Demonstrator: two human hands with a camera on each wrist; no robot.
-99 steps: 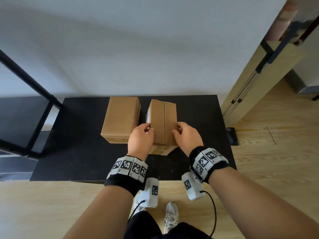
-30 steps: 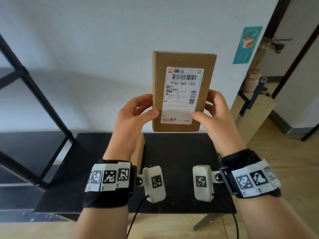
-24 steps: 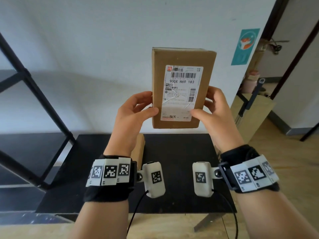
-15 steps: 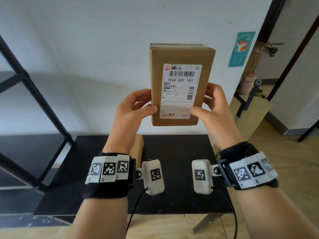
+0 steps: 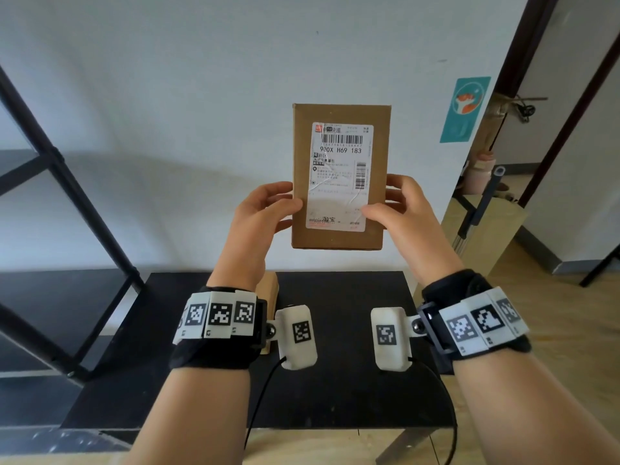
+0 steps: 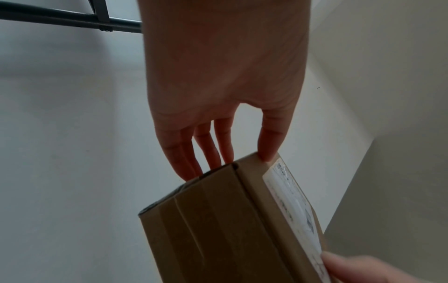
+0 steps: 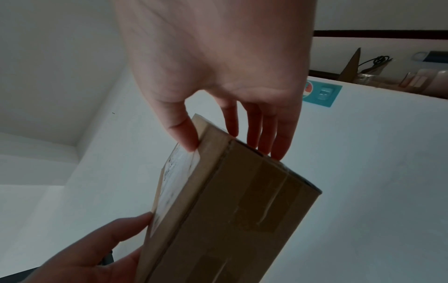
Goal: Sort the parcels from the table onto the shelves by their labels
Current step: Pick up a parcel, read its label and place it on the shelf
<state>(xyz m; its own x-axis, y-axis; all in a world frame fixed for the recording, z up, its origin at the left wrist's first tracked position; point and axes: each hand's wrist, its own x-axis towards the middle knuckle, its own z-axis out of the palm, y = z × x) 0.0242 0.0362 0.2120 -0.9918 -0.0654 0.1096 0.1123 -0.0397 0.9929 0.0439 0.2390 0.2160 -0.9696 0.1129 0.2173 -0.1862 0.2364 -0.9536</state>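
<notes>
I hold a brown cardboard parcel (image 5: pixel 340 182) upright above the black table (image 5: pixel 342 387), its white shipping label (image 5: pixel 339 176) facing me and reading "900X H69 183". My left hand (image 5: pixel 268 209) pinches its left edge, thumb on the front and fingers behind. My right hand (image 5: pixel 399 204) pinches the right edge the same way. The left wrist view shows the left hand (image 6: pixel 231 159) on the parcel (image 6: pixel 218 220). In the right wrist view, the right hand (image 7: pixel 230 147) grips the parcel (image 7: pixel 230 210). A second brown parcel (image 5: pixel 270 290) lies on the table, mostly hidden by my left wrist.
A black metal shelf frame (image 5: pixel 67 196) with a dark shelf board (image 5: pixel 50 313) stands at the left. A white wall is behind the table. To the right are a wooden board (image 5: pixel 486 236), a teal sticker (image 5: pixel 464 109) and an open doorway.
Since 3.3 s ago the parcel has been lifted off the table and turned upright with its label towards me. Over the last second it has barely shifted.
</notes>
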